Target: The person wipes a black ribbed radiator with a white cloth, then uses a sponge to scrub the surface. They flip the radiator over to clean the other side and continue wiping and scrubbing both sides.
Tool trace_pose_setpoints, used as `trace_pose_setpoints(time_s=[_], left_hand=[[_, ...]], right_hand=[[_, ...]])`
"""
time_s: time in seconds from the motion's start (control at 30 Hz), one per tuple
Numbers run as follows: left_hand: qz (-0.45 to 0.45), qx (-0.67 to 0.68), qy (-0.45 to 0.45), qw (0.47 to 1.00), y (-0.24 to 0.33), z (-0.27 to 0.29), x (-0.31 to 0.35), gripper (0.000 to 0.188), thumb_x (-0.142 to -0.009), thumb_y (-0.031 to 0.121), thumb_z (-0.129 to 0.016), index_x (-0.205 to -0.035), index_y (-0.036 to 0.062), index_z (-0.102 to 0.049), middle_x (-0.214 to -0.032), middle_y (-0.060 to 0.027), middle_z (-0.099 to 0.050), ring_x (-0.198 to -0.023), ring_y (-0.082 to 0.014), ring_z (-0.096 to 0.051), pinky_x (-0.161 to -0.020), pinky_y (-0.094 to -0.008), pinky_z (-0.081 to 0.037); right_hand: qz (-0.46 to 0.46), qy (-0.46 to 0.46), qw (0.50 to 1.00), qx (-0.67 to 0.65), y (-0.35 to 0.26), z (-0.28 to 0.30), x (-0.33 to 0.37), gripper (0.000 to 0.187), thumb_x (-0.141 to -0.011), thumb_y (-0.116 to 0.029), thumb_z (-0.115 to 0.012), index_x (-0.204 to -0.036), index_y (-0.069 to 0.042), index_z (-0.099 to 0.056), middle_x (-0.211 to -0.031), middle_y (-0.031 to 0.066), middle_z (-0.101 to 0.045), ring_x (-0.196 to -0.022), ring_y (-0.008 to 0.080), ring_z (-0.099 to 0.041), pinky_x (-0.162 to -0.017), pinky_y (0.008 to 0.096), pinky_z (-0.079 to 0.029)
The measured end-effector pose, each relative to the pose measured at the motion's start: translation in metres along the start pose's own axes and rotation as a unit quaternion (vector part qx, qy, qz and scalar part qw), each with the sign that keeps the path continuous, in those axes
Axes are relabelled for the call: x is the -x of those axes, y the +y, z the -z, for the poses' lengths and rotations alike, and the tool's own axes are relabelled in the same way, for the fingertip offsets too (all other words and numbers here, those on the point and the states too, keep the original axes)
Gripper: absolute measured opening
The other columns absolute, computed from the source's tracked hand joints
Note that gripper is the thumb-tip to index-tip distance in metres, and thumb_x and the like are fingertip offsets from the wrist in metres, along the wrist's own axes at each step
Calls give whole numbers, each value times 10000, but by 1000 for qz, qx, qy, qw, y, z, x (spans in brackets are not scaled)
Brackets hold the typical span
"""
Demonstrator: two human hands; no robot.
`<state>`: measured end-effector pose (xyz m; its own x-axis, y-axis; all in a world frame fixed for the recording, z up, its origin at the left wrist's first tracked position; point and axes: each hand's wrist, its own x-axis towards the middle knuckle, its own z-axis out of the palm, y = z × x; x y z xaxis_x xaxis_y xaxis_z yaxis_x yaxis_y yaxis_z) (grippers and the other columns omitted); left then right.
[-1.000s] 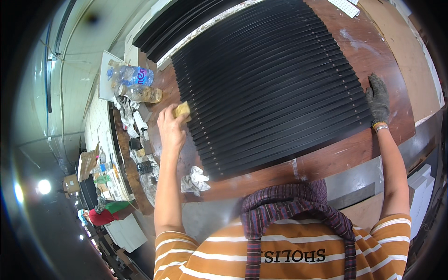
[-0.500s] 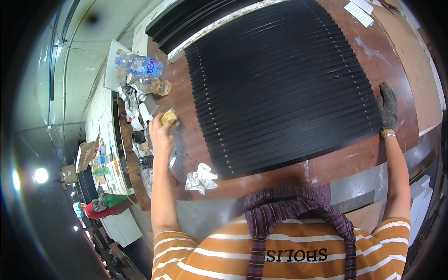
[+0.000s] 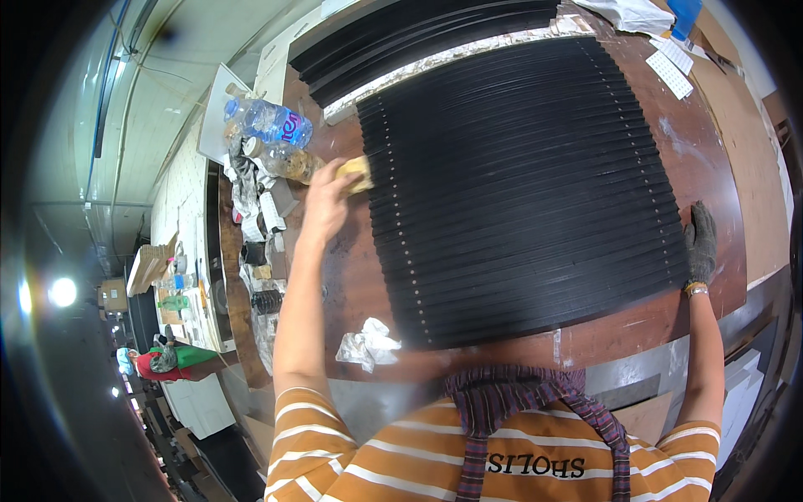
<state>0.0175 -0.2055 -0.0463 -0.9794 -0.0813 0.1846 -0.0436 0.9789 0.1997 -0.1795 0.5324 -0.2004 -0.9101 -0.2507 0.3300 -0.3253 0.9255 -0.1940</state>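
Observation:
My bare left hand (image 3: 328, 201) grips a yellow sponge (image 3: 355, 174), which is at the left ends of a wide row of black ridged strips (image 3: 527, 184). Whether the sponge presses on them I cannot tell. The strips lie side by side on a brown wooden table, with a line of small pale dots near each end. At their right ends rests my right hand (image 3: 701, 244) in a dark grey knitted glove. Its fingers are stretched out and hold nothing I can see.
Clear plastic bottles (image 3: 272, 123) stand left of the strips, near stained rags (image 3: 244, 184). A crumpled white cloth (image 3: 368, 345) lies near the front edge. More black strips (image 3: 418, 42) are stacked at the back. Farther left, a person in red (image 3: 157, 363) is by another bench.
My left hand has moved right and away from me with the sponge, from the bare tabletop to the strips' left ends. The right hand has shifted slightly toward me along their right side.

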Motion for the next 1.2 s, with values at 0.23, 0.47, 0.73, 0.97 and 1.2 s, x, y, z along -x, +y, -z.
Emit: trace_pose_setpoints(time_s=[0.23,0.47,0.73,0.97,1.2], left_hand=[[18,62,-48,997,-10,-18,-48,443,-780,-152,-588,-1118,73,-765,-1408,-135,-599,-1337,-352,-531,-1146,-410,-423],[-70,-2,-7,998,-35,-14,-36,467,-796,-126,-569,-1140,103,-787,-1410,-167,-598,-1323,-368,-525,-1150,-426,-422],[62,-58,48,995,-36,-22,-93,454,-786,-100,-575,-1129,98,-797,-1414,-168,-602,-1310,-375,-532,-1141,-427,-437],[37,16,19,999,-47,-56,-167,440,-806,-94,-546,-1135,87,-774,-1397,-183,-619,-1297,-394,-562,-1129,-416,-447],[76,7,56,996,-94,-53,-152,413,-814,-69,-577,-1113,124,-786,-1341,-139,-650,-1235,-372,-591,-1084,-423,-473]], right_hand=[[0,-4,1000,-2,-13,13,2,468,-995,-131,-541,-1454,-47,-561,-1506,144,-558,-1404,320,-500,-1207,427,-356],[-26,-29,999,3,-18,15,1,482,-993,-120,-532,-1469,-43,-550,-1522,146,-544,-1424,316,-484,-1217,424,-342],[-30,-33,999,4,-13,14,2,493,-984,-122,-533,-1468,-33,-547,-1520,157,-542,-1421,335,-483,-1218,432,-338],[9,-14,1000,13,-4,10,4,494,-976,-113,-549,-1463,-32,-552,-1521,153,-543,-1408,333,-496,-1209,432,-351],[2,-14,1000,8,-5,9,6,496,-981,-96,-553,-1474,-42,-547,-1532,139,-538,-1419,322,-490,-1214,427,-346]])
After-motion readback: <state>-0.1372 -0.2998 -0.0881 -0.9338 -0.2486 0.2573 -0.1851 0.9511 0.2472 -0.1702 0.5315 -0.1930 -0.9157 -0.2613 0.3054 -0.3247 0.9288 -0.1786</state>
